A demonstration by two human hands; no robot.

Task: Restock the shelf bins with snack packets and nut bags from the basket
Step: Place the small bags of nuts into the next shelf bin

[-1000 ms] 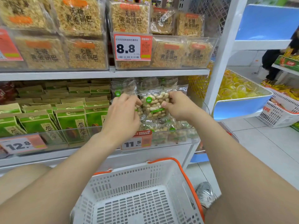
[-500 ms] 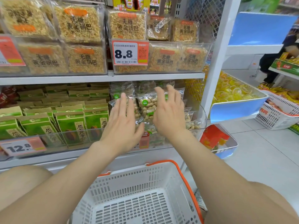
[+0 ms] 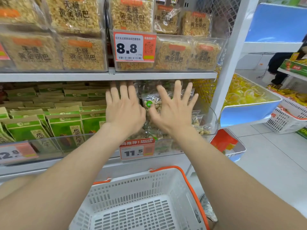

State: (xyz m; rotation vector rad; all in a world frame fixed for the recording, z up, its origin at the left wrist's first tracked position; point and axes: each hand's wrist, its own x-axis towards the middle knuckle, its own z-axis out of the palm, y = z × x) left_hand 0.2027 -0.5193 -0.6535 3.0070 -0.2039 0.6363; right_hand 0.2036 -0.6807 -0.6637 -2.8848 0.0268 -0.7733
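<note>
Both hands up at the clear shelf bin (image 3: 207,128), left hand (image 3: 124,110) flat with fingers together, right hand (image 3: 174,110) fingers fanned wide, nut bags (image 3: 152,101) standing upright between and behind them, white basket (image 3: 132,188) below with bare floor showing.

You've let go of the nut bag (image 3: 152,103). A second ago your left hand (image 3: 123,110) and right hand (image 3: 174,112) pinched its top corners; now both are flat with fingers spread, the right fanned wider. The bag stands between them in the clear bin (image 3: 208,135). Your left fingertips have climbed to the shelf edge (image 3: 166,75); whether your palms press the bags is hard to tell.
</note>
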